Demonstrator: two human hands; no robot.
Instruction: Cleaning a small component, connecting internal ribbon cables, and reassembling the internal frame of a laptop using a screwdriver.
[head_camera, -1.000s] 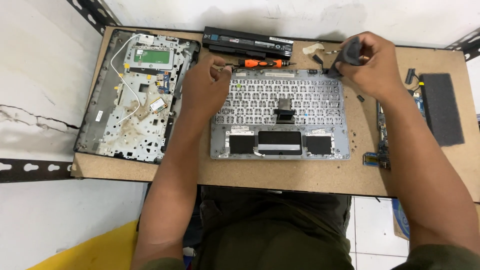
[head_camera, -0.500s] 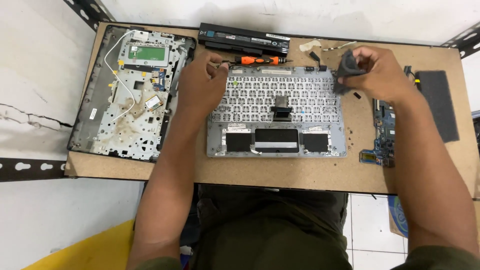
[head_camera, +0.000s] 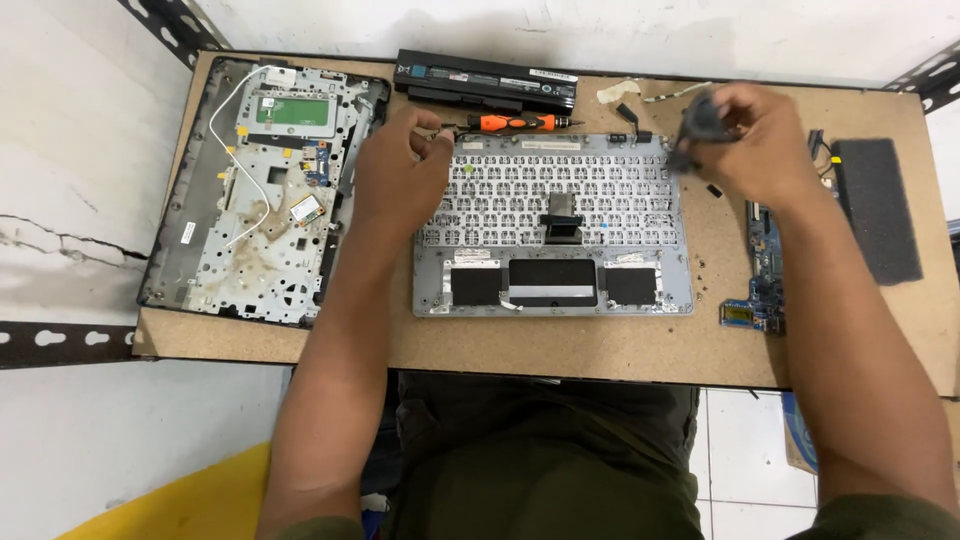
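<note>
A grey laptop palmrest with the keyboard's underside up (head_camera: 555, 225) lies flat in the middle of the wooden table (head_camera: 600, 345). My left hand (head_camera: 400, 165) rests with curled fingers on its upper left corner, close to an orange-handled screwdriver (head_camera: 515, 122). My right hand (head_camera: 745, 140) is over the upper right corner, closed around a small dark object (head_camera: 700, 125) that is blurred; what it is I cannot tell.
A laptop base chassis (head_camera: 265, 190) with white cable lies at the left. A long black battery (head_camera: 485, 80) sits at the back edge. A blue circuit board (head_camera: 765, 265) and a black foam pad (head_camera: 880, 210) lie at the right. Small loose parts (head_camera: 625, 100) sit near the back.
My right hand has moved with the dark object from beyond the palmrest's back right corner down to that corner. The left hand stays on the upper left corner.
</note>
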